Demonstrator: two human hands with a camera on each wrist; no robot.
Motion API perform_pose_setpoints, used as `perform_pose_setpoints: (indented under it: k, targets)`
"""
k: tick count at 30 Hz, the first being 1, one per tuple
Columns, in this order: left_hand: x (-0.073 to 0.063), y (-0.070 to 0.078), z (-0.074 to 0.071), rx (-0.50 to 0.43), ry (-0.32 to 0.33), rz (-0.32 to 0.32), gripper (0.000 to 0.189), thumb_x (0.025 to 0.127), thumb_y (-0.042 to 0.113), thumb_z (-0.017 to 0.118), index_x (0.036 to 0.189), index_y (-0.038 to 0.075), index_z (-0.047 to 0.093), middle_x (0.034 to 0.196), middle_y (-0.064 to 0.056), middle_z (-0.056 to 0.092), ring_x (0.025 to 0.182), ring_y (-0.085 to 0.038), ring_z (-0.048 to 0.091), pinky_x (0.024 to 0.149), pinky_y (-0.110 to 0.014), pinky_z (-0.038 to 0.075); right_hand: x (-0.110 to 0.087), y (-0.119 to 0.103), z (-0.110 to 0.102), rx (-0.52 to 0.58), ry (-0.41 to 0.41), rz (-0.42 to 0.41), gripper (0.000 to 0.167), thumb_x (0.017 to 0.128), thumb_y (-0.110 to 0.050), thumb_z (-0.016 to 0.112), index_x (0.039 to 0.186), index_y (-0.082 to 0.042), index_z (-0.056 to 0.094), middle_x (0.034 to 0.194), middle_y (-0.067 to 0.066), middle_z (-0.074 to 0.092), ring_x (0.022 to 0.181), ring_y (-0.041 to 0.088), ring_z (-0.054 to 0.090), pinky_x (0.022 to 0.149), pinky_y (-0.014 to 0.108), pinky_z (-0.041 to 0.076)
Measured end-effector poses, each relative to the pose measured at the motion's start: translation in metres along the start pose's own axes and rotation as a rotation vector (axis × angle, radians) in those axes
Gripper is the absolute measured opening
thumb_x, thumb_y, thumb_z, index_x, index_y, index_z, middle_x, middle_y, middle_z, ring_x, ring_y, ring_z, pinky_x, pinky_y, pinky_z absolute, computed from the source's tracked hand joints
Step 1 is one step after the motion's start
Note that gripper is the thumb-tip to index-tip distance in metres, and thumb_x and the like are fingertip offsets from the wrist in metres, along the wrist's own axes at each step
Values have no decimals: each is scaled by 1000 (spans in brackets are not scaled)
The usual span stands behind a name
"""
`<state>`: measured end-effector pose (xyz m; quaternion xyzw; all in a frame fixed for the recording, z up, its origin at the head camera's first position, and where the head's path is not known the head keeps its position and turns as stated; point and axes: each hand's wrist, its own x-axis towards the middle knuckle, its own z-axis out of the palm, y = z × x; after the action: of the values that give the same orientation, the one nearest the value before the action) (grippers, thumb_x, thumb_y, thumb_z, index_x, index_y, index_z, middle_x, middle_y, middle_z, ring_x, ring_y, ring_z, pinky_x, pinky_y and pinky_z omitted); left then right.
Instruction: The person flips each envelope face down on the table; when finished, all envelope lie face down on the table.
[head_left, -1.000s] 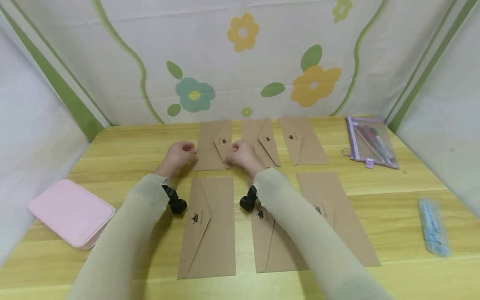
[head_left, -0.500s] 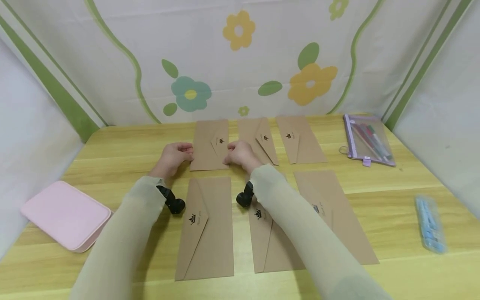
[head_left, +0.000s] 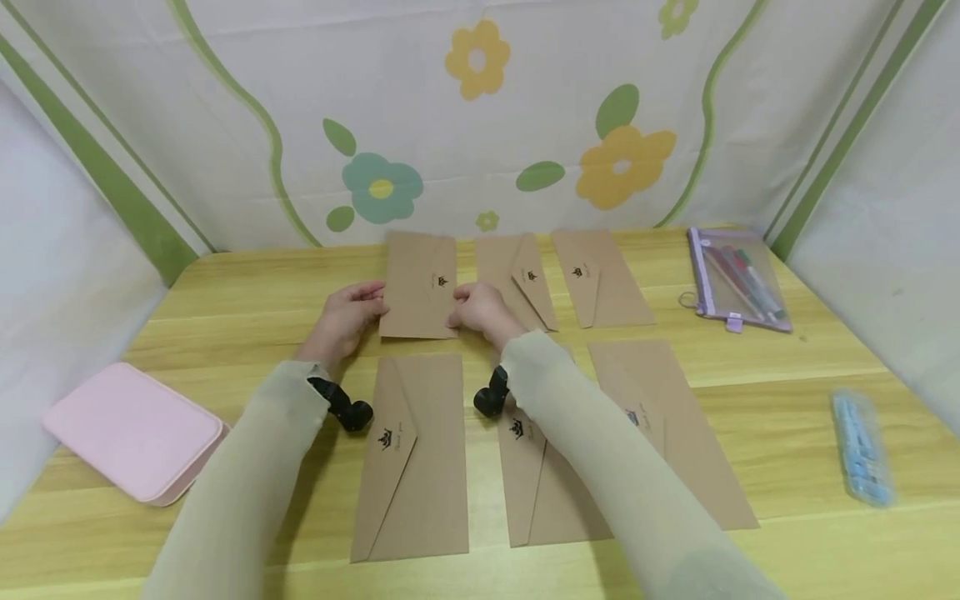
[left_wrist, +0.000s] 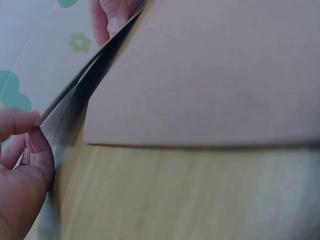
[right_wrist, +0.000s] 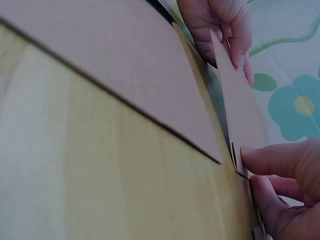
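Observation:
At the back left, a brown paper envelope (head_left: pixel 411 287) with a small black crown print is held between both hands. My left hand (head_left: pixel 345 315) pinches its left edge between thumb and fingers. Across from it, my right hand (head_left: pixel 483 310) grips the right edge. In the right wrist view the held envelope (right_wrist: pixel 240 107) stands tilted above the wooden table. A second envelope (head_left: pixel 431 467) lies flat just in front of the hands, and another one (head_left: pixel 517 275) is to the right of them in the back row.
Several more envelopes lie in two rows, among them one at the back right (head_left: pixel 603 283) and one in front (head_left: pixel 705 442). A pink case (head_left: pixel 135 425) sits at left. On the right are a purple-edged mesh pouch of pens (head_left: pixel 742 279) and a blue packet (head_left: pixel 858 446).
The left fingers have closed on the edge of the back-left envelope, and it has risen slightly off the table. Its flap now lies flatter. The head view shifted slightly.

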<state>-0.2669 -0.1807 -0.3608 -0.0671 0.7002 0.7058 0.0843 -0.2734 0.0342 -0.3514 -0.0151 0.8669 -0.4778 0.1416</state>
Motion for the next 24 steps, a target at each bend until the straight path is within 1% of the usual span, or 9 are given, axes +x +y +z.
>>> perform_pose_setpoints:
  k: [3, 5, 7, 9, 11, 14, 18, 20, 24]
  targets:
    - [-2, 1, -1, -107, -23, -19, 54, 88, -8, 51, 139, 1, 37, 97, 0, 50, 79, -6, 52, 66, -14, 46, 0, 1, 1, 24, -9, -11, 61, 75, -3, 72, 131, -5, 51, 128, 11, 53, 120, 23, 47, 101, 32, 39]
    - [-4, 2, -1, -165, -39, -22, 52, 89, -6, 50, 139, 4, 37, 92, 2, 53, 73, -7, 54, 63, -17, 46, 0, 1, 3, 51, -13, -19, 59, 74, -1, 71, 130, -4, 51, 129, 11, 53, 119, 23, 47, 100, 32, 40]
    - [-5, 5, -1, -201, -56, -10, 49, 90, -4, 50, 136, 6, 38, 82, 3, 56, 67, -7, 54, 61, -18, 46, 1, 2, 4, 73, -15, -34, 58, 74, 1, 69, 130, -3, 52, 129, 11, 53, 119, 23, 48, 99, 32, 41]
    - [-7, 8, 1, -229, -65, 9, 45, 90, -3, 49, 132, 9, 40, 70, 4, 56, 61, -7, 51, 58, -19, 45, 2, 2, 6, 93, -20, -51, 56, 75, 2, 67, 129, -2, 53, 130, 12, 53, 119, 24, 48, 99, 32, 41]
    - [-8, 11, 2, -256, -70, 25, 42, 90, -3, 48, 129, 10, 40, 63, 4, 54, 58, -7, 49, 57, -19, 45, 3, 2, 10, 114, -25, -64, 54, 76, 2, 66, 129, -2, 53, 130, 12, 53, 121, 24, 48, 99, 32, 41]
    - [-10, 16, 4, -278, -68, 38, 41, 89, -4, 47, 127, 10, 41, 60, 4, 49, 54, -6, 43, 54, -17, 42, 3, 2, 14, 154, -25, -72, 52, 78, 2, 66, 128, -2, 53, 130, 14, 53, 122, 25, 47, 100, 32, 41]
    - [-12, 21, 7, -307, -55, 57, 38, 89, -6, 46, 122, 11, 43, 62, 5, 46, 51, -4, 37, 50, -15, 37, 1, 1, 18, 202, -20, -83, 51, 80, 1, 66, 129, -2, 53, 129, 14, 53, 120, 25, 48, 98, 32, 42]
    - [-13, 24, 10, -325, -54, 69, 36, 89, -6, 45, 120, 12, 44, 59, 5, 46, 49, -5, 38, 47, -16, 35, -1, 0, 21, 214, -17, -96, 51, 80, 2, 65, 129, -2, 52, 128, 14, 54, 120, 25, 49, 97, 32, 43]
    - [-15, 31, 15, -362, -70, 96, 34, 89, -6, 43, 117, 13, 44, 55, 3, 50, 46, -7, 42, 46, -18, 37, -2, -5, 26, 232, -9, -114, 47, 81, 3, 64, 127, -2, 55, 124, 14, 57, 116, 24, 52, 93, 29, 45]
